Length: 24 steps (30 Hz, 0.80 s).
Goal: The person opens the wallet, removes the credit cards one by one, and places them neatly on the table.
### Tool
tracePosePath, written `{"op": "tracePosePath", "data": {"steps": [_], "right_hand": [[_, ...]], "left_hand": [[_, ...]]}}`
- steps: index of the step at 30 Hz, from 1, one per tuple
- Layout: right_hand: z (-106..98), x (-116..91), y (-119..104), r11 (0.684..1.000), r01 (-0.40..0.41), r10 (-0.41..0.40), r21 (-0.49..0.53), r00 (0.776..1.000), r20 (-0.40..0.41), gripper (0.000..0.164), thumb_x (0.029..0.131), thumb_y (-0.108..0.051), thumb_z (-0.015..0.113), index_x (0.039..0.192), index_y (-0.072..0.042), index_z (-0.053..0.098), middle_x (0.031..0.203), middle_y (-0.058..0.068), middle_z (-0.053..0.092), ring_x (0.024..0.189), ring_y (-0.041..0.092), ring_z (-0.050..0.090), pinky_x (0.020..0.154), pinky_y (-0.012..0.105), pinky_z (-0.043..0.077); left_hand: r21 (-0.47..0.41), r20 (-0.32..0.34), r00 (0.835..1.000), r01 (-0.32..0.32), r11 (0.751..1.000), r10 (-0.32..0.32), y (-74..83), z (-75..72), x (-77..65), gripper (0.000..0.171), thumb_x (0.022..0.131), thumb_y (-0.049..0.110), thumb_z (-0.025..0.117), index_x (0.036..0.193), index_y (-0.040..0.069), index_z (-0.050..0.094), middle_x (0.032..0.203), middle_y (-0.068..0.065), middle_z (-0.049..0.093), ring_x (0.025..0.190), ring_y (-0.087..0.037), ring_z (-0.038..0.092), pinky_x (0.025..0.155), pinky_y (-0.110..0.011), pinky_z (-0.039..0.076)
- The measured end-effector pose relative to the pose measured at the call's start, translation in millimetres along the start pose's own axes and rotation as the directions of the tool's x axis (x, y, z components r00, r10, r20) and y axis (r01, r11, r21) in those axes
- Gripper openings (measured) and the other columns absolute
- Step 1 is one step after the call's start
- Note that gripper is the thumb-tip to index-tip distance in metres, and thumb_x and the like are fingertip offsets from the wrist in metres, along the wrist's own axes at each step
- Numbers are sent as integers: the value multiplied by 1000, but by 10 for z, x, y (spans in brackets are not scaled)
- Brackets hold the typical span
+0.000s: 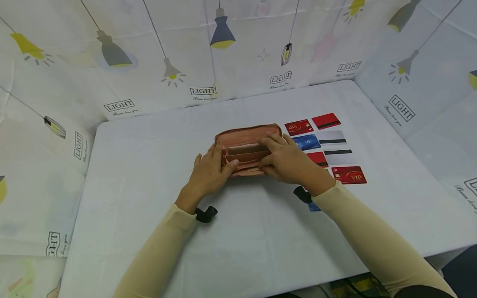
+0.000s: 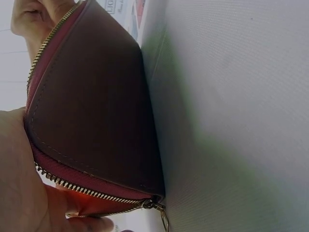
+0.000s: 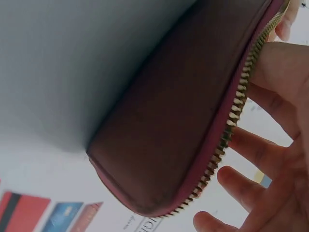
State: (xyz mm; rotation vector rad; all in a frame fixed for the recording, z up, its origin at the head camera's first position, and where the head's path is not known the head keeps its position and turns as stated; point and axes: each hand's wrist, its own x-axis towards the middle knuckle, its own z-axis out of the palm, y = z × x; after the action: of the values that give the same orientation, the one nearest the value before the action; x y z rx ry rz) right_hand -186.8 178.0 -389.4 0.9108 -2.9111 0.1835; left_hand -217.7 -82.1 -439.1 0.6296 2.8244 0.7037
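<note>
An unzipped pink-brown wallet (image 1: 242,135) stands spread on the white table, its inner pockets facing up. My left hand (image 1: 211,171) grips its left end, thumb at the front edge and fingers toward the back. My right hand (image 1: 285,159) is at the right end, with fingertips among the inner pockets and thumb near the front edge. In the left wrist view the wallet's dark outer face (image 2: 96,96) and a zipper pull (image 2: 157,205) show. In the right wrist view, spread fingers (image 3: 256,150) appear behind the zipper teeth (image 3: 231,113). The right fingertips are partly hidden.
Right of the wallet lie several cards in rows, among them a red VIP card (image 1: 349,175), a blue VIP card (image 1: 308,142) and a silver card (image 1: 331,138). My right forearm covers part of them. A lamp-patterned curtain (image 1: 246,62) borders the table (image 1: 149,165).
</note>
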Motion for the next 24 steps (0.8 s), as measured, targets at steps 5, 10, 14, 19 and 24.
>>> {"op": "tracePosePath", "data": {"steps": [5,10,14,19,24], "right_hand": [[0,48,-9,997,7,-3,-74,999,53,22,87,-33,86,107,-23,86,150,15,54,149,41,37,116,72,30],[35,83,12,982,102,-100,-157,995,17,31,82,-37,91,108,-23,86,144,13,58,142,36,44,114,70,35],[69,93,36,961,150,-164,-232,986,-40,29,80,-37,92,100,-17,86,140,13,62,137,35,50,114,65,39],[121,91,58,944,171,-205,-280,974,-96,23,81,-30,93,92,-13,84,137,15,63,133,35,53,114,61,41],[162,84,68,937,200,-248,-287,959,-138,26,82,-30,92,93,-8,83,138,15,63,134,35,53,115,58,41]], "left_hand": [[-6,-3,1000,1,1000,-1,1,-8,0,94,105,69,33,168,6,3,170,-20,25,158,-31,24,125,-65,11],[-2,2,1000,5,1000,-5,-1,-6,6,94,105,69,34,168,6,4,170,-20,23,158,-33,25,125,-64,11],[-3,4,1000,11,1000,-11,1,-6,6,93,106,68,34,168,4,6,171,-22,21,157,-36,26,125,-64,11],[-7,1,1000,5,1000,-5,7,-6,7,93,106,67,34,167,2,7,170,-23,22,156,-36,27,125,-65,12],[-9,-1,1000,8,1000,-8,10,-5,9,93,106,66,34,167,2,7,170,-23,22,155,-37,29,124,-65,12]]}}
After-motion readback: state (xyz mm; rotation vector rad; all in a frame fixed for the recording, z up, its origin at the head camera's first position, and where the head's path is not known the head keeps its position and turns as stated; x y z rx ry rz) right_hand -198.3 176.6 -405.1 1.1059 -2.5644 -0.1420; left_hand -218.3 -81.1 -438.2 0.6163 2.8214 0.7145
